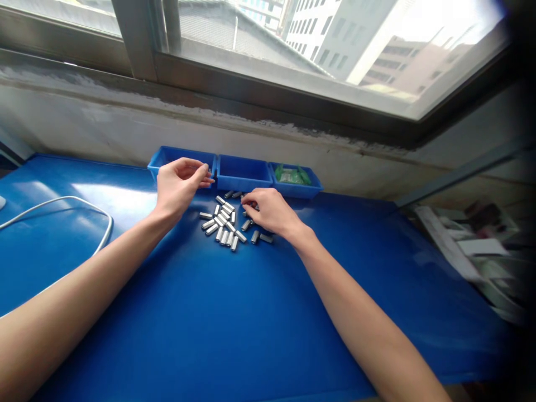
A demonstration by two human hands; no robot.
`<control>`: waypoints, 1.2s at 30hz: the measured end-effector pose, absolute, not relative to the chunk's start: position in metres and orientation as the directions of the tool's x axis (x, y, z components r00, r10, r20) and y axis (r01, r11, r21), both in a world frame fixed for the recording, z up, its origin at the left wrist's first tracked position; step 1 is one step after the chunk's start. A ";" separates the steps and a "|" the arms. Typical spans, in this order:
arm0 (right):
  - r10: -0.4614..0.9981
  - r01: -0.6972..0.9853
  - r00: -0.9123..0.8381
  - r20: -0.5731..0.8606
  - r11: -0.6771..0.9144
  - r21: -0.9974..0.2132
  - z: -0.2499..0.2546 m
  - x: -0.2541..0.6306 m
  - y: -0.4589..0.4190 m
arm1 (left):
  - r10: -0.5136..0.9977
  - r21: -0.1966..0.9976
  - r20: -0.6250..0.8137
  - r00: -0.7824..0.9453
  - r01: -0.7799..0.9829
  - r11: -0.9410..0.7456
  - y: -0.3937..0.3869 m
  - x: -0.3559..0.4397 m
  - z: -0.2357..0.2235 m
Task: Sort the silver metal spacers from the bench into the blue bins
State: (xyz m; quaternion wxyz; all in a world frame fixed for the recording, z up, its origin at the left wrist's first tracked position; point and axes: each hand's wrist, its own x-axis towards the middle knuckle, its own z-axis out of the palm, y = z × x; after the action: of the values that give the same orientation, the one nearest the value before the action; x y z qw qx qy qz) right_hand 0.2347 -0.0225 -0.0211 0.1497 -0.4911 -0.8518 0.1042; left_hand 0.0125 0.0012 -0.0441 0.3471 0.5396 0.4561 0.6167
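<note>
Several small silver metal cylinders (224, 223) lie in a loose pile on the blue table (234, 324). My left hand (178, 184) is raised just left of the pile, fingers pinched on one small metal piece near the left blue bin (161, 159). My right hand (270, 211) rests palm down at the pile's right edge, fingers curled onto the cylinders there; what they grip is hidden.
Three blue bins stand in a row against the wall: the left one, a middle one (243, 180) and a right one (304, 190) holding green bagged parts. A white cable (62, 200) loops at the left. Blurred trays with papers (481, 251) sit at the right.
</note>
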 end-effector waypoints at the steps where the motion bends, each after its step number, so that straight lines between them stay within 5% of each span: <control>1: 0.871 0.784 -0.464 0.162 0.489 -0.382 -0.021 0.237 -0.021 | 0.922 0.936 0.352 -0.158 0.072 -0.345 -0.001 0.014 -0.043; 7: 0.953 0.427 -0.279 0.121 0.235 -0.873 -0.020 0.249 -0.010 | 0.931 0.928 0.364 -0.022 0.098 -0.360 -0.009 0.020 -0.041; 10: 0.982 0.207 -0.187 0.022 0.061 -0.976 -0.023 0.250 -0.005 | 0.925 0.918 0.374 0.066 0.115 -0.380 -0.010 0.022 -0.045; 16: 0.981 0.030 -0.133 -0.139 -0.136 -0.990 -0.023 0.243 -0.004 | 0.908 0.898 0.385 0.166 0.160 -0.410 -0.013 0.025 -0.047; 23: 0.965 -0.135 -0.220 -0.143 -0.175 -0.975 -0.016 0.238 -0.009 | 0.902 0.880 0.377 0.213 0.222 -0.420 -0.021 0.026 -0.039; 36: 0.964 0.028 -0.245 -0.102 -0.098 -0.995 -0.018 0.228 -0.015 | 0.899 0.901 0.404 0.170 0.098 -0.423 -0.021 0.027 -0.036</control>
State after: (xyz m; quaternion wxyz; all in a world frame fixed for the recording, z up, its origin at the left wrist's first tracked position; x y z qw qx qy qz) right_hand 0.2278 -0.0146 -0.0184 0.4044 -0.4625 -0.5363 0.5788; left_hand 0.0273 -0.0209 -0.0364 0.3829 0.6621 0.3764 0.5228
